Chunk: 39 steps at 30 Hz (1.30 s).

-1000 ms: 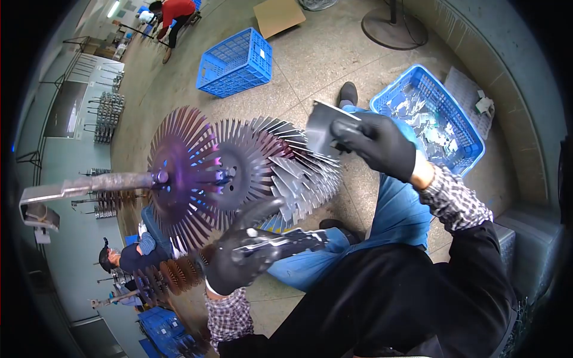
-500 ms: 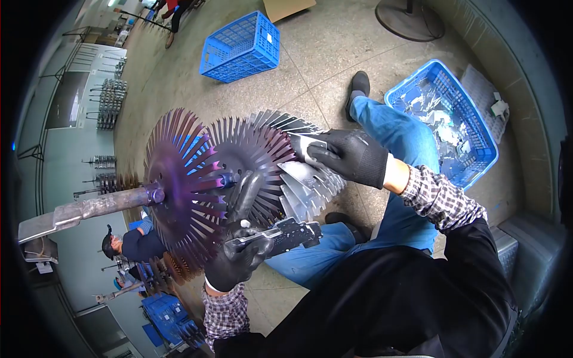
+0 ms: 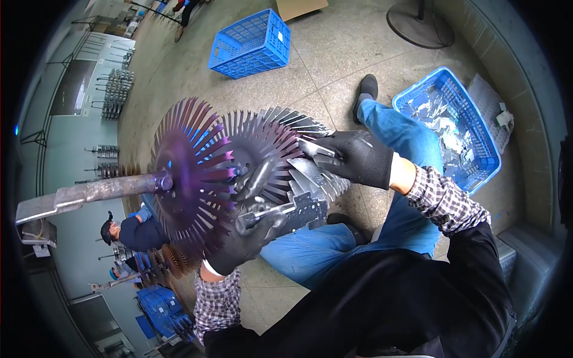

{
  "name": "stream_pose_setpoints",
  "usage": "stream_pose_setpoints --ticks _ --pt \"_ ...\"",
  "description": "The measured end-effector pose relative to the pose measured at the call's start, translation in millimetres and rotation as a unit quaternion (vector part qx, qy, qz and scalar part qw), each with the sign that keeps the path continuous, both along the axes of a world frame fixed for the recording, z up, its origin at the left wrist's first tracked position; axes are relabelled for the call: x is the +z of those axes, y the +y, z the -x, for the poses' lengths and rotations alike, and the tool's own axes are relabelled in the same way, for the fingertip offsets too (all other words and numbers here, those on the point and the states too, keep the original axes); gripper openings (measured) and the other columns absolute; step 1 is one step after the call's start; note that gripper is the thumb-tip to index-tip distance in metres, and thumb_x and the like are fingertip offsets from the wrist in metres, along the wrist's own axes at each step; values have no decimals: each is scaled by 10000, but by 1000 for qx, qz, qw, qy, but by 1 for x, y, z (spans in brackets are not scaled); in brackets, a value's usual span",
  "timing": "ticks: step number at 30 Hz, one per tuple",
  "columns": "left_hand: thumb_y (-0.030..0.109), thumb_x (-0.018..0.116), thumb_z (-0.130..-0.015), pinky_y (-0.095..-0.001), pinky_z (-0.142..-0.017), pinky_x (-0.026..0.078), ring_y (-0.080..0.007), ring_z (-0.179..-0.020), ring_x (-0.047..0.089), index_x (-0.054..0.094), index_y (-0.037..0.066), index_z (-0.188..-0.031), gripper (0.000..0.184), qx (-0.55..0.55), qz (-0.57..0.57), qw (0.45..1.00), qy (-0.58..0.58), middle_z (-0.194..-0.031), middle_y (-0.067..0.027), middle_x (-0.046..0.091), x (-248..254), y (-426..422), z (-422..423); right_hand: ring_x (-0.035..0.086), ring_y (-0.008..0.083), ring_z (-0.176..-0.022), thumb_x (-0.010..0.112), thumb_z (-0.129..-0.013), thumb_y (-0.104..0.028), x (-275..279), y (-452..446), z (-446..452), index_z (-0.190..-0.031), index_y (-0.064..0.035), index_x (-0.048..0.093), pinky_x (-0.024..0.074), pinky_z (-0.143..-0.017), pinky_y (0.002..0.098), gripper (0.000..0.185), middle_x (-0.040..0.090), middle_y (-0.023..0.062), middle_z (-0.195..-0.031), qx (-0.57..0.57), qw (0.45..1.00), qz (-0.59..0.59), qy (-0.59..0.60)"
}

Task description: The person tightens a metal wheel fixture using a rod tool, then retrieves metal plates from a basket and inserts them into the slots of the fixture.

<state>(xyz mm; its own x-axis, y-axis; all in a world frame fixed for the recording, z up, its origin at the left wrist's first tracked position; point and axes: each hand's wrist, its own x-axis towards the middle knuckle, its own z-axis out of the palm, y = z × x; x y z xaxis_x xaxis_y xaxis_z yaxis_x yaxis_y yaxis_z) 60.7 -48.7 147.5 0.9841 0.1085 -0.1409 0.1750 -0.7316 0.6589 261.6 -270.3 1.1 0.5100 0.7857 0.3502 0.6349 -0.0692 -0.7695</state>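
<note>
A metal shaft (image 3: 101,197) carries several round discs with radiating blades. The nearest disc (image 3: 182,170) is purple; silvery blades (image 3: 319,179) fan out on the far side. My right hand (image 3: 358,158), in a black glove, grips a thin metal plate (image 3: 316,149) against the edge of those blades. In its black glove, my left hand (image 3: 248,232) is closed on a dark speckled tool (image 3: 304,213) with a bright metal edge, just below the discs. Part of the left fingers blends with the dark disc behind.
A blue crate (image 3: 250,45) stands on the floor ahead. To the right, a blue basket (image 3: 492,149) holds scraps. A round stand base (image 3: 421,27) is at the upper right. A person (image 3: 140,232) in dark clothes is at the left, near more bladed discs (image 3: 173,262).
My right hand has come down and left, bringing the plate to the blades. The left hand's tool has shifted slightly up beside the discs. The view has shifted, moving the crate and basket in frame.
</note>
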Motion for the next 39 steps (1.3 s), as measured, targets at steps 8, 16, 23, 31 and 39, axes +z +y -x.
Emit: stream_pose_setpoints --ticks 8,16,23,31,39 --pt "124 854 -875 -418 -1136 514 -268 -1288 669 786 41 -1096 246 -37 -86 995 17 -1450 -143 702 -7 6 -18 706 371 -738 723 -970 -182 7 4 4 -1307 -80 722 562 -683 453 352 738 178 -886 -7 998 23 -58" --pt "355 736 -911 -408 -999 469 -298 -1199 568 652 124 -1295 456 -71 -232 970 -24 -1472 -186 597 -19 3 -24 646 327 -673 732 -974 -146 7 9 6 -1385 -64 708 506 -636 430 420 692 166 -828 -16 993 -18 -115" --pt "807 528 -954 -360 -558 517 -299 -667 586 356 293 -1741 955 -102 -429 885 -149 -1108 -299 677 -66 21 -19 614 300 -643 740 -976 -135 14 6 8 -1404 -60 708 486 -622 418 435 674 152 -809 -15 991 -24 -132" --pt "692 604 -973 -402 -820 588 -331 -890 673 396 252 -1721 892 -46 -219 974 -27 -1255 -274 681 -51 4 -21 634 288 -652 723 -976 -110 23 4 6 -1260 -23 762 503 -635 398 300 715 154 -838 -14 995 -13 -94" --pt "432 756 -953 -417 -1046 587 -309 -1185 729 480 175 -1663 804 -108 -121 973 -163 -1487 -178 660 -40 0 -33 648 304 -644 696 -980 -97 40 9 -10 -1034 3 753 533 -652 393 127 738 167 -844 15 994 102 -37"
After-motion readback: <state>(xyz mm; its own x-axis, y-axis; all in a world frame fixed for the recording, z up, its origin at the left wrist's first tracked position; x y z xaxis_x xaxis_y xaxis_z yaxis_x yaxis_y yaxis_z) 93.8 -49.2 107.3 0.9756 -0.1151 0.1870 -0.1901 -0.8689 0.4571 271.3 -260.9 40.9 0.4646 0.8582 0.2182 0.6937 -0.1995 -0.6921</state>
